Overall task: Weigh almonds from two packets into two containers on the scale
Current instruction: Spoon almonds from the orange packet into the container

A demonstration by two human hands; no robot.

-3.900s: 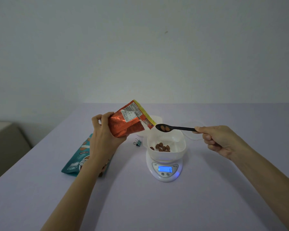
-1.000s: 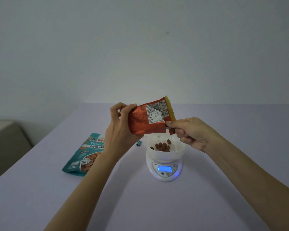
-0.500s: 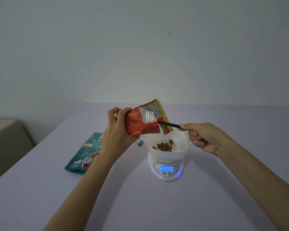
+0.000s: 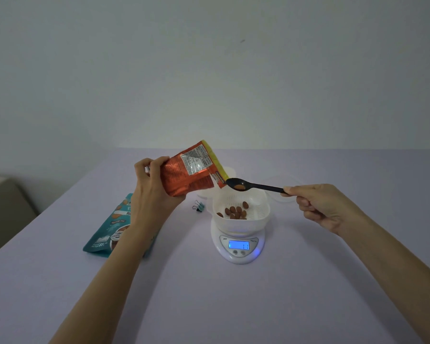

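One pale lilac worktop carries all items. The teal packet lies flat at its left. Its long axis runs from the near left edge away toward the centre, and the left forearm crosses over part of it.

The orange packet is held clear of the worktop, up and left of the scale. It is tilted, with its long axis rising from lower left to upper right. The yellow-banded end points up and right, and the lower right corner sits just beside the spoon bowl. The left hand grips the packet's lower left end, fingers curled round it.

The scale stands at centre with its blue display lit; the digits are not legible. A white slotted container sits on it. A second container shows partly behind the packet.

The right hand pinches the handle end of a black spoon, remaining fingers curled. The spoon lies near level over the container's far rim, bowl pointing left, and holds one almond.

A binder clip rests left of the scale. About nine almonds lie in the container.
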